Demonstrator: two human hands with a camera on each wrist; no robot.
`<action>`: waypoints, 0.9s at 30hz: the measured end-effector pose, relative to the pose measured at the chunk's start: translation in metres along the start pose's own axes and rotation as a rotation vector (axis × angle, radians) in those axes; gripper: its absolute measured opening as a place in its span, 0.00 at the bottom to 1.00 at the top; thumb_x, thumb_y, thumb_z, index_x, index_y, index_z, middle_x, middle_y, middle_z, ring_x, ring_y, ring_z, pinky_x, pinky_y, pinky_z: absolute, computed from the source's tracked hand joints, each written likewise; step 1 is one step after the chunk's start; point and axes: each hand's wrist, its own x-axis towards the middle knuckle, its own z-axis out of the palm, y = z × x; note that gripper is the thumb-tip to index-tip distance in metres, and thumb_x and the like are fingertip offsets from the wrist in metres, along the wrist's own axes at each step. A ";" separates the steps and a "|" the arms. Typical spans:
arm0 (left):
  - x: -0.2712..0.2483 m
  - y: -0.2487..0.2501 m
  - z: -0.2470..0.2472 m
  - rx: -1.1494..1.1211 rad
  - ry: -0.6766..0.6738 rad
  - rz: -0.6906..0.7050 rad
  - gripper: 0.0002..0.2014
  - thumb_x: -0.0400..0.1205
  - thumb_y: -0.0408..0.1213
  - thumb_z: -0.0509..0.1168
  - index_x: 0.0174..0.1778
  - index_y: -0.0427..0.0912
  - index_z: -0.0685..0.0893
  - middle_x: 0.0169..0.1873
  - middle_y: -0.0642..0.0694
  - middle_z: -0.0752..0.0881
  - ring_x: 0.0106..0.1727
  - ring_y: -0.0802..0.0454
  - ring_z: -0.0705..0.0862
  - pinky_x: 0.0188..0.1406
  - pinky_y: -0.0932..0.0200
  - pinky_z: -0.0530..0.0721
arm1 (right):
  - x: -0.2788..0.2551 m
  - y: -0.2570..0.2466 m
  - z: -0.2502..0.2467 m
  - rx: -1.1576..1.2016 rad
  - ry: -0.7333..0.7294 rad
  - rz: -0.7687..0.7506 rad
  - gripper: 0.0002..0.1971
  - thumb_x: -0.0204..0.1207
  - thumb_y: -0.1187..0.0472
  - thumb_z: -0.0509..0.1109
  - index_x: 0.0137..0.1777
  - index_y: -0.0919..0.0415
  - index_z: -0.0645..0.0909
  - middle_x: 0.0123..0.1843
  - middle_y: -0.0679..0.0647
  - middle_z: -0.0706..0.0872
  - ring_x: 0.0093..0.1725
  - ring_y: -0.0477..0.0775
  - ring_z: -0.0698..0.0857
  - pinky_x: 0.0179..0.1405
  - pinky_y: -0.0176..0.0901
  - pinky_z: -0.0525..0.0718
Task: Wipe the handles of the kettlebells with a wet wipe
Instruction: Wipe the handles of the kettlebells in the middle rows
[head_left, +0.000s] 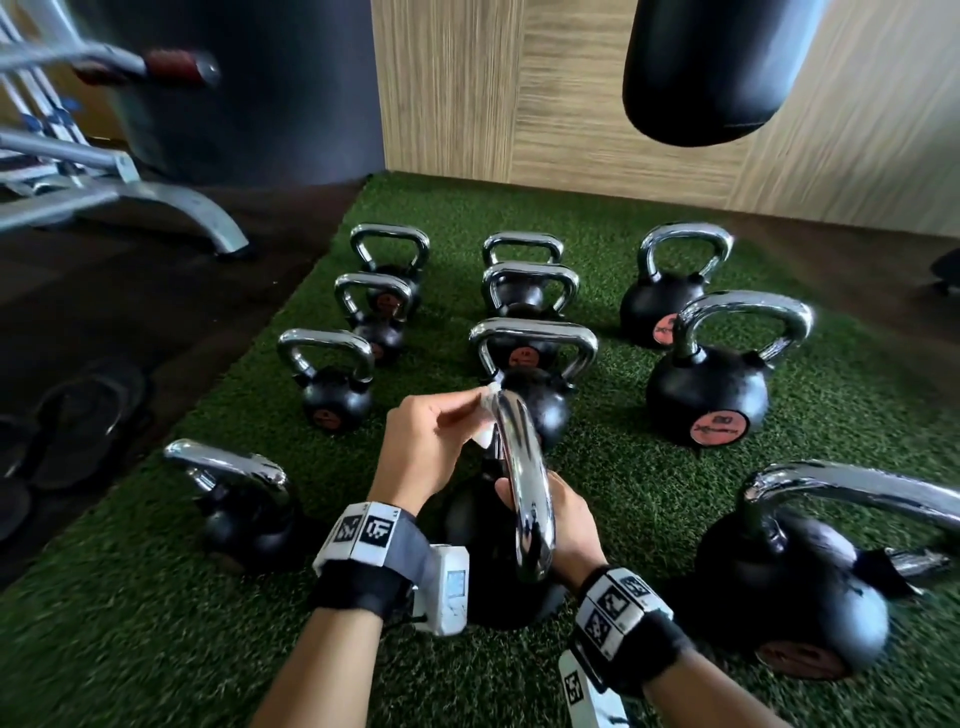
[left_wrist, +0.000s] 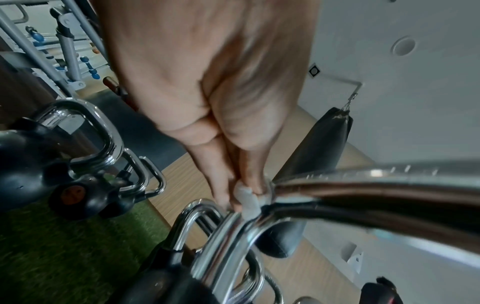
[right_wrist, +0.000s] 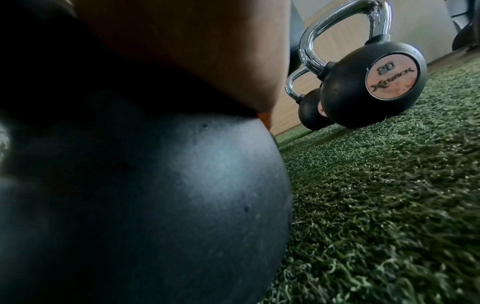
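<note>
A large black kettlebell (head_left: 478, 566) stands on the turf right in front of me, its chrome handle (head_left: 524, 499) arching toward the camera. My left hand (head_left: 436, 447) pinches a white wet wipe (head_left: 485, 418) against the far end of that handle. In the left wrist view the wet wipe (left_wrist: 246, 198) is bunched under the fingertips, where the handle (left_wrist: 363, 193) bends down. My right hand (head_left: 571, 525) grips the handle's near part from the right, with one fingertip showing on its left side. The right wrist view shows only the palm (right_wrist: 182, 51) and the kettlebell's body (right_wrist: 135, 195).
Several more chrome-handled kettlebells stand in rows on the green turf (head_left: 156, 623), the closest at left (head_left: 239, 514) and right (head_left: 795, 587). A black punching bag (head_left: 722, 67) hangs at the upper right. A grey machine frame (head_left: 130, 192) and black sandals (head_left: 78, 426) lie to the left.
</note>
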 end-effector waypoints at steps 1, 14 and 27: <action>-0.001 0.001 -0.002 -0.047 -0.016 -0.021 0.14 0.78 0.46 0.78 0.60 0.57 0.92 0.54 0.56 0.94 0.59 0.61 0.91 0.61 0.51 0.91 | 0.000 0.000 0.000 0.006 -0.006 0.008 0.17 0.77 0.44 0.75 0.62 0.48 0.85 0.59 0.45 0.89 0.59 0.47 0.86 0.52 0.35 0.75; -0.024 0.033 -0.022 -0.293 -0.302 -0.254 0.09 0.76 0.36 0.81 0.52 0.41 0.96 0.46 0.41 0.96 0.50 0.47 0.95 0.47 0.60 0.92 | -0.004 -0.006 -0.004 0.032 -0.013 0.021 0.14 0.78 0.51 0.75 0.63 0.51 0.86 0.54 0.42 0.86 0.61 0.51 0.87 0.52 0.37 0.75; -0.076 0.023 -0.019 -0.404 -0.386 -0.290 0.17 0.66 0.42 0.86 0.48 0.41 0.96 0.48 0.38 0.95 0.52 0.43 0.95 0.51 0.56 0.93 | -0.006 -0.012 -0.007 -0.008 -0.024 0.010 0.17 0.80 0.47 0.73 0.67 0.50 0.85 0.64 0.48 0.88 0.63 0.51 0.86 0.56 0.36 0.76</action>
